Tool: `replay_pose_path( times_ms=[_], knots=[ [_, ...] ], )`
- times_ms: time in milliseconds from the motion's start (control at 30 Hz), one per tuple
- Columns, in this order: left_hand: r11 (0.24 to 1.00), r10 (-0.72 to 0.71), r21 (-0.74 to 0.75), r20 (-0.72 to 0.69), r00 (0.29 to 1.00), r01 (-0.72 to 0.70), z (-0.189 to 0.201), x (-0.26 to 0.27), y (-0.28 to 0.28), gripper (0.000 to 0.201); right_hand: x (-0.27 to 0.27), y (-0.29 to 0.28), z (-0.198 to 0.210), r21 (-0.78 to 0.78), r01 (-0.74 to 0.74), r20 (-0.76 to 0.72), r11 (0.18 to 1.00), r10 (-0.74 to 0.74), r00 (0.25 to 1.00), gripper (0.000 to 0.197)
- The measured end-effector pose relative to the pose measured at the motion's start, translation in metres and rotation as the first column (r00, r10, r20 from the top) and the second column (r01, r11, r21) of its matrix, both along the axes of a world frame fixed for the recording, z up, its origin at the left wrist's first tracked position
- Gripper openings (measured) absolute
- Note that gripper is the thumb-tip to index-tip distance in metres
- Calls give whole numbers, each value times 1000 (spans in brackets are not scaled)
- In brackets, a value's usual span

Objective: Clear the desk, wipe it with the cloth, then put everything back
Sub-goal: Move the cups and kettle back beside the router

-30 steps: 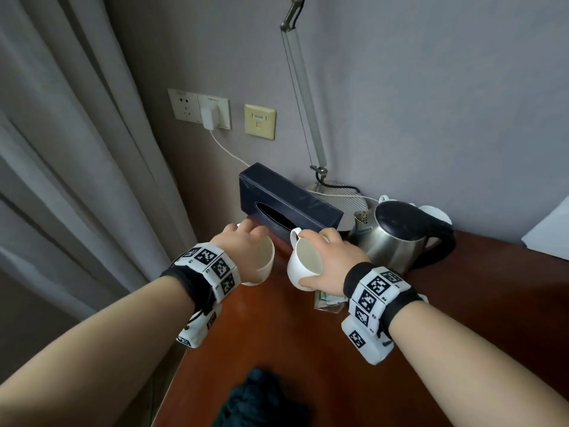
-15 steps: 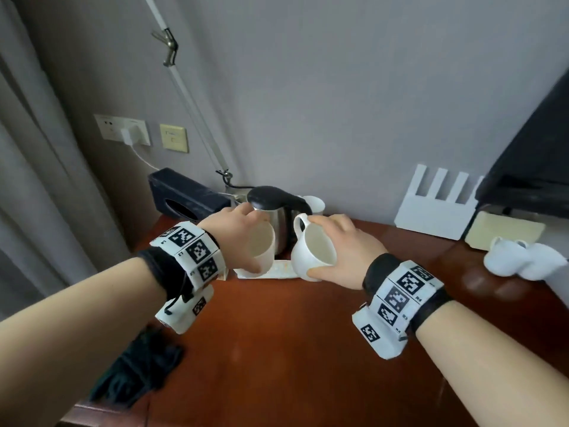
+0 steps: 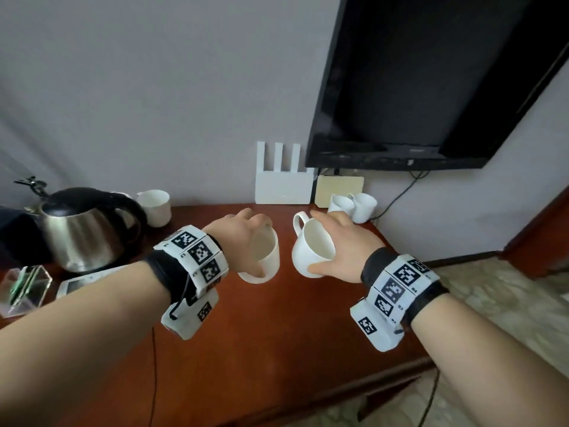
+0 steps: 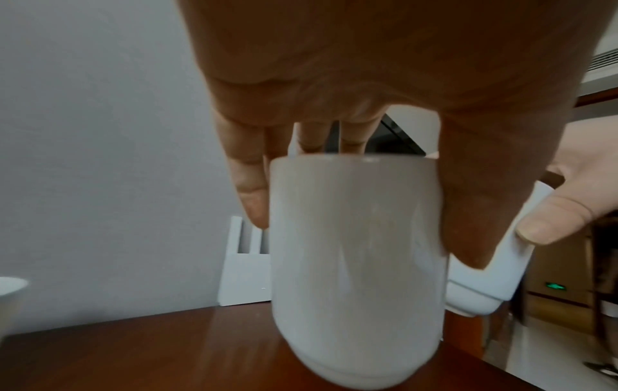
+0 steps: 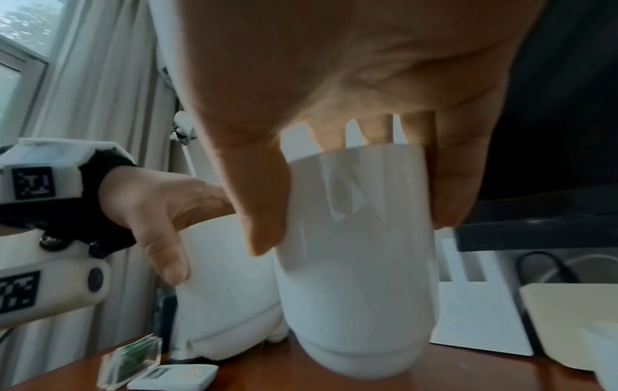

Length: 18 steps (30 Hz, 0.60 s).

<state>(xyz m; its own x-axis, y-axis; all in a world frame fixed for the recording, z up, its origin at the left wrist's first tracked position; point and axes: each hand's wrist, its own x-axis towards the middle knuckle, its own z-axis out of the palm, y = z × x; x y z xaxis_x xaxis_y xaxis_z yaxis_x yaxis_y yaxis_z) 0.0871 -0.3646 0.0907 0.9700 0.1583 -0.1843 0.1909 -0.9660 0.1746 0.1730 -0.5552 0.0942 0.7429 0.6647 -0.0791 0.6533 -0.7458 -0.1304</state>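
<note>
My left hand (image 3: 246, 238) grips a white mug (image 3: 264, 260) from above by its rim, held over the middle of the reddish wooden desk (image 3: 277, 328). In the left wrist view that mug (image 4: 358, 264) hangs just above the wood, fingers and thumb round it. My right hand (image 3: 335, 241) holds a second white mug (image 3: 311, 251) the same way, handle pointing away; the right wrist view has this mug (image 5: 358, 264) close above the desk. The two mugs are side by side, a small gap apart. No cloth is in view.
A steel kettle (image 3: 83, 232) and another white cup (image 3: 155, 206) stand at the back left, with a clear plastic box (image 3: 23, 288) and a small white device (image 3: 78, 283) in front. Two white mugs (image 3: 354, 206), a white router (image 3: 281, 180) and a wall-mounted TV (image 3: 431, 81) are at the back right.
Both hands have carried their mugs to the right along the desk, away from the tissue box and past the kettle. The view has swung right; the dark cloth has left it.
</note>
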Motion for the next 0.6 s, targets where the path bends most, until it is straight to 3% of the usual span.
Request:
replay_pose_path(
  times_ms=[233,500,600],
  knots=[
    [991,-134,2,3,991,134,6,79,-36,87,57,-44,-1,-1,140,-39,990,-140,989,93],
    [990,-141,-26,-34,989,140,-3,150,-58,84,137,-73,-15,-8,199,-115,980,-199,973,89],
    [980,-188,51,-57,981,191,-7,181,-78,80,169,-86,-22,-23,172,-140,985,-174,975,86]
  ],
)
